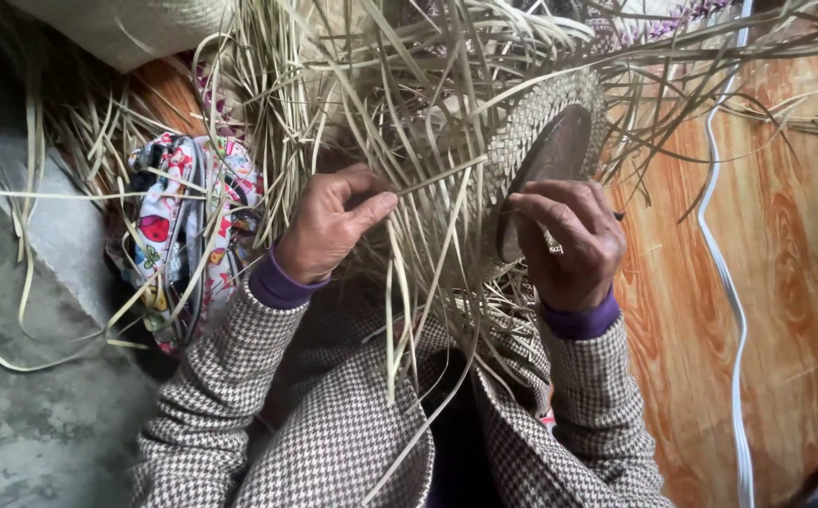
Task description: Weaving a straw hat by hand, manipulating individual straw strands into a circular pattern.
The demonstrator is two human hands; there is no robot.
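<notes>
Straw strips (409, 113) crowd woven hat (531, 122); left hand (329, 226) fingers pinching strip, right hand (569, 240) fingers gripping hat; patterned bag (193, 226) beside.

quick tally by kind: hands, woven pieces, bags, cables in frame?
Hands: 2, left hand pinching a straw strip, right hand on the woven straw piece
Woven straw pieces: 1
Patterned bags: 1, the colourful bag
White cables: 1, the white cable
Loose straw strips: too many to count
Total: 5
</notes>
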